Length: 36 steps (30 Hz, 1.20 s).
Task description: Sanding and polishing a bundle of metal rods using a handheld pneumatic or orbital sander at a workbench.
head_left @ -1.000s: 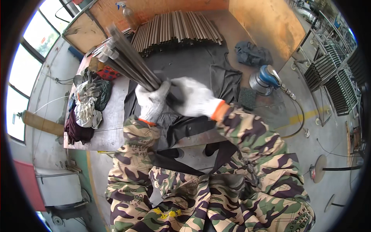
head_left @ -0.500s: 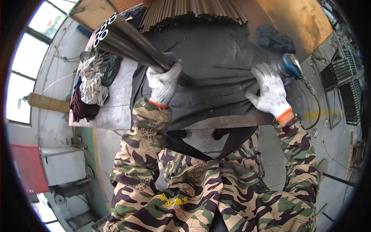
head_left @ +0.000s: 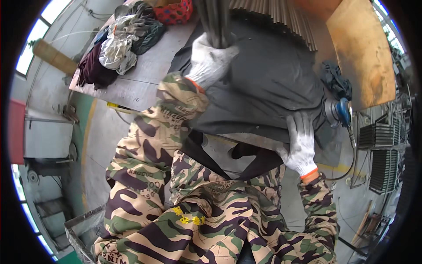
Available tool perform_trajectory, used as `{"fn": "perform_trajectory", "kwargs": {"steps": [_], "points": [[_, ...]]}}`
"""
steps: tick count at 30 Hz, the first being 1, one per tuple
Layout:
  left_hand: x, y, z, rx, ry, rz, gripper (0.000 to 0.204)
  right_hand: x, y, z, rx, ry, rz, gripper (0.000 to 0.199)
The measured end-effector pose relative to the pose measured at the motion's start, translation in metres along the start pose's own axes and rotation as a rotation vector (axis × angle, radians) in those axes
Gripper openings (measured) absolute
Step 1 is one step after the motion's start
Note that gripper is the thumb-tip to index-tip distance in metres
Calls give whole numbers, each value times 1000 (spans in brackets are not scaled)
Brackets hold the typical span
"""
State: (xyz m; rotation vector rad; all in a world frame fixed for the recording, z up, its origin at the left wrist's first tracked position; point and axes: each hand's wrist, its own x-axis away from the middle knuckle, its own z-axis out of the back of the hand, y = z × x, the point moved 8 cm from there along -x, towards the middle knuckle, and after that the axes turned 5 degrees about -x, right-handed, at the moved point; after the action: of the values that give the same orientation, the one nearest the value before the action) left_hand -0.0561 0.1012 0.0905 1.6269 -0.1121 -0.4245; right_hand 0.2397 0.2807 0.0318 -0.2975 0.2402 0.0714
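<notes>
tubes [head_left: 213, 20], twelve o'clock, now clamped in left grip [head_left: 209, 59] alone; right hand [head_left: 301, 143], freed, outstretched, at black cloth's [head_left: 263, 79] edge, three o'clock.

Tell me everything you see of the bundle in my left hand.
The bundle is several straight, slim, dark grey, metallic-looking lengths side by side. Your gloved left hand grips it. Its upper part leaves the picture's top; a short dark part shows below the hand, against black cloth. Blur hides the count.
</notes>
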Motion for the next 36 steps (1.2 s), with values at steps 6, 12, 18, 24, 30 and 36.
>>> {"fn": "perform_trajectory", "kwargs": {"steps": [6, 12, 18, 24, 30, 36], "points": [[20, -31, 55, -175, 88, -31, 22, 7, 6, 3, 52, 15, -23, 94], [17, -30, 32, -175, 62, 3, 18, -19, -12, 62, -206, 378, 85, 75], [37, -3, -15, -520, -208, -133, 17, -96, -16, 71, -1035, 614, -4, 86], [51, 19, -71, -1158, -598, -246, 29, -81, 17, 84, -1805, 1184, 2, 71], [49, 0, -80, -1230, -667, -258, 27, -65, 36, 74, -1361, 1028, -184, 25], [38, 11, -99, -1140, -570, -334, 25, -82, 39, 127, -1152, 1000, -106, 11]]}}
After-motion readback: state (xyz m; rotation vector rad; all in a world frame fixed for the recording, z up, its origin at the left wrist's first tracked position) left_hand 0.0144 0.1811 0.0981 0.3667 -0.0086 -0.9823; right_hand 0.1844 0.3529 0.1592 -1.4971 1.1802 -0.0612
